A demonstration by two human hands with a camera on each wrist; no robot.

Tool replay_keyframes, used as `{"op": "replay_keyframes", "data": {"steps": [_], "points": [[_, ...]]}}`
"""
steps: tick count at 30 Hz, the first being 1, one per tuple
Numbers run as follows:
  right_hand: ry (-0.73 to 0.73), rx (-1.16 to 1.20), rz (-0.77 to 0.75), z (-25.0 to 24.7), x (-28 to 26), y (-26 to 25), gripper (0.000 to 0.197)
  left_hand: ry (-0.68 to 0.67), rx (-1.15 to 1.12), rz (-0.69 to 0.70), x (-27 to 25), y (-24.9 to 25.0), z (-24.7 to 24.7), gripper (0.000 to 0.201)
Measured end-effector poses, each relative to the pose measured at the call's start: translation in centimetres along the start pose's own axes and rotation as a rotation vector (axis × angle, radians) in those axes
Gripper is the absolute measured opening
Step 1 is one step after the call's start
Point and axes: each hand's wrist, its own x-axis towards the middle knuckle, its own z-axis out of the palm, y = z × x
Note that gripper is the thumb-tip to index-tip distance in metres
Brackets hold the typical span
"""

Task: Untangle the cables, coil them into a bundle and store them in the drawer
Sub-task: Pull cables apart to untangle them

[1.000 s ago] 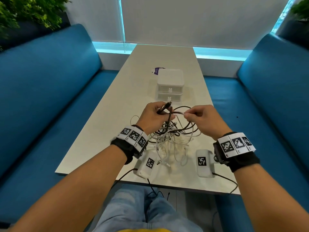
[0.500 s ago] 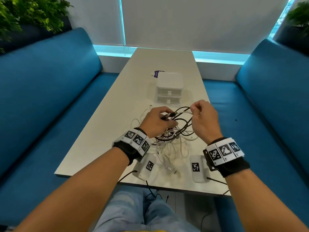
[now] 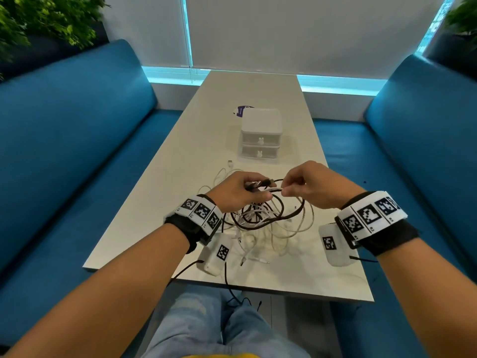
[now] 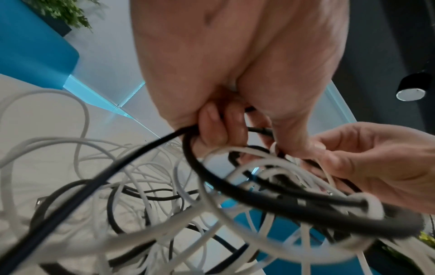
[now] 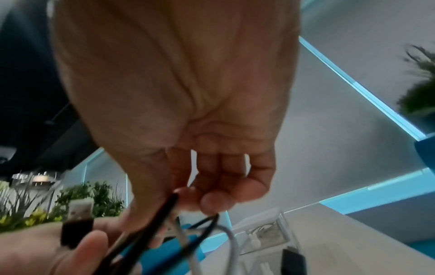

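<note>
A tangle of black and white cables (image 3: 268,218) hangs between my hands just above the table (image 3: 180,177). My left hand (image 3: 240,189) grips a black cable (image 4: 235,186) near its USB plug (image 3: 265,182), fingers curled round it. My right hand (image 3: 304,187) pinches a white cable (image 3: 276,190) between thumb and fingertips, close to the left hand. In the right wrist view the black plug (image 5: 76,229) lies across the left hand. A small white two-drawer box (image 3: 260,133) stands farther back on the table, both drawers closed.
Loose white cable loops (image 3: 224,174) trail onto the table to the left of my hands. A purple-and-white object (image 3: 241,111) lies behind the drawer box. Blue sofas (image 3: 64,151) flank the table. Wrist camera modules (image 3: 215,254) hang over the near table edge.
The right hand has come back toward the left hand and lower, now pinching the white cable beside the black plug. The left hand has kept its grip on the black cable.
</note>
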Motion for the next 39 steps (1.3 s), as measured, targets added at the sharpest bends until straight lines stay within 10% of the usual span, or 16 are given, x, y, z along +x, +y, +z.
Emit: {"op": "replay_keyframes", "data": {"steps": [6,23,28,34,39], "points": [[-0.199,-0.024,0.038,-0.7,-0.3,0.2,0.006,-0.116,-0.047,-0.131,-0.2,0.1,0.0,0.009],[-0.196,0.096,0.083,-0.5,-0.9,0.1,0.020,-0.141,0.102,-0.078,-1.3,0.6,0.0,0.017],[-0.001,0.046,-0.047,0.2,-0.6,-0.3,0.014,-0.137,0.126,-0.073,-1.3,0.8,0.1,0.013],[0.454,0.620,0.065,-0.4,0.3,0.6,0.020,-0.015,0.117,-0.141,-0.8,0.5,-0.8,0.025],[0.341,0.118,0.041,0.7,0.4,0.6,0.027,-0.018,0.122,-0.141,-0.7,1.0,-0.6,0.026]]}}
